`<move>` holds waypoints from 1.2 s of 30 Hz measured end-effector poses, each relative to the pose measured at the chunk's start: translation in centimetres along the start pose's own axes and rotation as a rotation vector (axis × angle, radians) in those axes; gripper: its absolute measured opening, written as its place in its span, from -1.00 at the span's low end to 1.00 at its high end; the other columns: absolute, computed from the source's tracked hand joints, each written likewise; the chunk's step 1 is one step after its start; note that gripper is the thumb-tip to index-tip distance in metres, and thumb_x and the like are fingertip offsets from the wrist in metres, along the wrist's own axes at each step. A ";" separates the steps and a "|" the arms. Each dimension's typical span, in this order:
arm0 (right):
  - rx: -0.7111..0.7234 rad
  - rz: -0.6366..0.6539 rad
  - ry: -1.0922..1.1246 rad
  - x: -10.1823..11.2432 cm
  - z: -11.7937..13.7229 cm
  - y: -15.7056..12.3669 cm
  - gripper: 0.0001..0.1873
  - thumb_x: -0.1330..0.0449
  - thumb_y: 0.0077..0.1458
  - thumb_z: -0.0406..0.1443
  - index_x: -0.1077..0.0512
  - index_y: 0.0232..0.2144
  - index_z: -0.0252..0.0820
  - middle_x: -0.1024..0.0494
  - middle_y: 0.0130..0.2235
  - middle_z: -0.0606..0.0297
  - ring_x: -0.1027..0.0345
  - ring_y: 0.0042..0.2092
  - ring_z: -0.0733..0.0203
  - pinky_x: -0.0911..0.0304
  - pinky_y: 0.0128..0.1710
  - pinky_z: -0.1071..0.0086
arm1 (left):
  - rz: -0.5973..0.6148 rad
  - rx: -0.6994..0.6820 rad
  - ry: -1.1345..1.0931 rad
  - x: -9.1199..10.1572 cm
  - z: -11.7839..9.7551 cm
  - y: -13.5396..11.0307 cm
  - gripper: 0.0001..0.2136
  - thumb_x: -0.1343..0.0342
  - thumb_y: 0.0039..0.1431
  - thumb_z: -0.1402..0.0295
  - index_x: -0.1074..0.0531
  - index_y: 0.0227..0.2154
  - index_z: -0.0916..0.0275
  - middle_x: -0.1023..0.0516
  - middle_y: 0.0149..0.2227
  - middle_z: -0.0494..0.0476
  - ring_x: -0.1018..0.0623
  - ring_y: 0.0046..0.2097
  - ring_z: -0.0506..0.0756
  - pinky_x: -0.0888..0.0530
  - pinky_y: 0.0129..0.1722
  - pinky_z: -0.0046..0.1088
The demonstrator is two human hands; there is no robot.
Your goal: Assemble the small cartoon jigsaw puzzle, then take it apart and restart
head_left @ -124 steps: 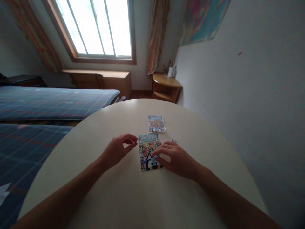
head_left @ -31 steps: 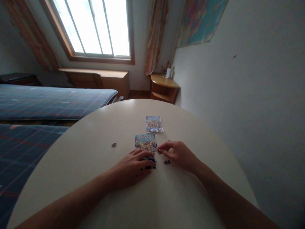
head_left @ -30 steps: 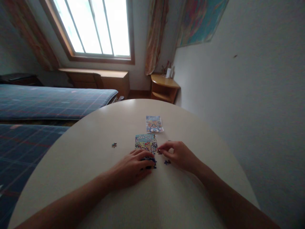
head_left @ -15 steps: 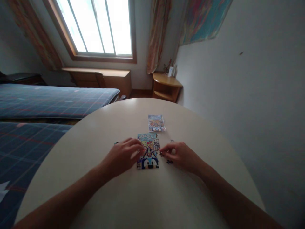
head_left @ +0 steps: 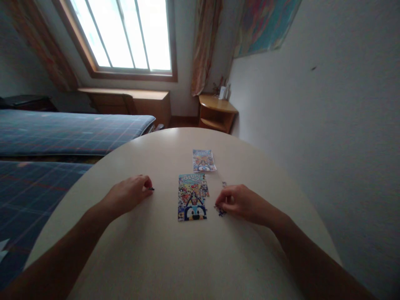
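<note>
— White table (head_left: 150,258) underneath, glossy toward the far edge. Where to look for the puzzle (head_left: 191,200)?

— Near the middle, lying flat and face up between both hands, touching neither. Straight down the left side, ragged with tabs down the right. Printed with pale lettering on top, small figures in a crowd below that, then a big blue dog's head.

— And what to make of the left hand (head_left: 128,193)?

— Well apart from the puzzle, off to its left. Curled, with thumb and fingertips pinched together on a small dark piece (head_left: 152,189). Cannot tell whether lifted or resting on the table.

— How about the right hand (head_left: 240,202)?

— Near the ragged side. Curled too, with a gap behind thumb and forefinger, narrowing toward the tips. Right at some loose pieces (head_left: 221,212), dark and bluish. Cannot tell whether gripping one or merely touching: too small, and partly covered.

— Anything beyond?

— Yes, just past the knuckles, another piece (head_left: 224,183), small and half hidden. Just beyond the puzzle's top edge, a sheet (head_left: 203,161) with a similar picture.

— And farther off?

— To the left, a plaid bed (head_left: 62,133). Ahead, a bright window (head_left: 121,33) and a corner shelf (head_left: 218,104).
</note>
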State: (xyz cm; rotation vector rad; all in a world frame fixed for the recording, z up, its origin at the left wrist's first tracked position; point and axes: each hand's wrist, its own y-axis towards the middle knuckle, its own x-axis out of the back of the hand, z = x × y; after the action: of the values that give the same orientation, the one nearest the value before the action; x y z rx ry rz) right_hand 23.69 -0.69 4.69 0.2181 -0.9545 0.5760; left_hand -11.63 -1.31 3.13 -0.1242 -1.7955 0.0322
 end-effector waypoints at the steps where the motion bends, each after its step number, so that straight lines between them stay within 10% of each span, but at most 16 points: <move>1: 0.009 0.000 -0.008 0.1 0.1 0.0 -0.85 -0.23 0.02 -0.39 -0.62 -0.41 -0.10 -0.60 -0.43 0.32 -0.42 -0.42 0.29 -0.24 -0.40 0.46 | 0.001 -0.007 -0.014 0.0 -0.1 0.0 -0.82 -0.10 0.07 0.23 -0.50 -0.33 0.17 -0.60 -0.31 0.16 -0.57 -0.32 0.17 -0.35 -0.41 -0.41; 16: 0.155 -0.223 0.184 -3.7 3.4 0.2 -0.83 -0.24 0.11 -0.29 -0.51 -0.20 -0.14 -0.60 -0.28 0.30 -0.42 -0.31 0.26 -0.28 -0.26 0.40 | -0.134 -0.361 -0.545 -3.8 -8.5 -2.0 -0.93 -0.14 0.19 0.34 -0.47 -0.38 0.17 -0.60 -0.35 0.00 -0.54 -0.33 0.04 -0.44 -0.26 -0.46; 25: 0.146 -0.180 0.310 -3.5 3.4 0.4 -0.85 -0.21 0.15 -0.32 -0.56 -0.23 -0.13 -0.62 -0.34 0.35 -0.43 -0.36 0.31 -0.28 -0.32 0.46 | -0.112 -0.361 -0.609 -4.5 -9.7 -2.5 -0.95 -0.19 0.18 0.35 -0.45 -0.32 0.17 -0.59 -0.34 0.00 -0.54 -0.30 0.05 -0.45 -0.24 -0.43; 36: 0.034 -0.214 0.176 -3.0 0.4 1.4 -0.79 -0.20 0.14 -0.31 -0.61 -0.21 -0.07 -0.66 -0.29 0.32 -0.48 -0.31 0.23 -0.28 -0.26 0.41 | -0.187 -0.718 -0.328 -5.5 -9.7 -2.7 -0.80 -0.10 0.26 0.37 -0.43 -0.06 0.15 -0.49 0.03 0.14 -0.44 0.06 0.17 -0.43 0.09 -0.17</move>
State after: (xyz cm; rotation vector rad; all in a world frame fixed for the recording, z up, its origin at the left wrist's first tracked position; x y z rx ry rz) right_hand 21.34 -0.80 2.33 0.2916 -0.7404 0.4078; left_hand -1.15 -5.04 0.27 -0.4822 -2.0642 -0.7684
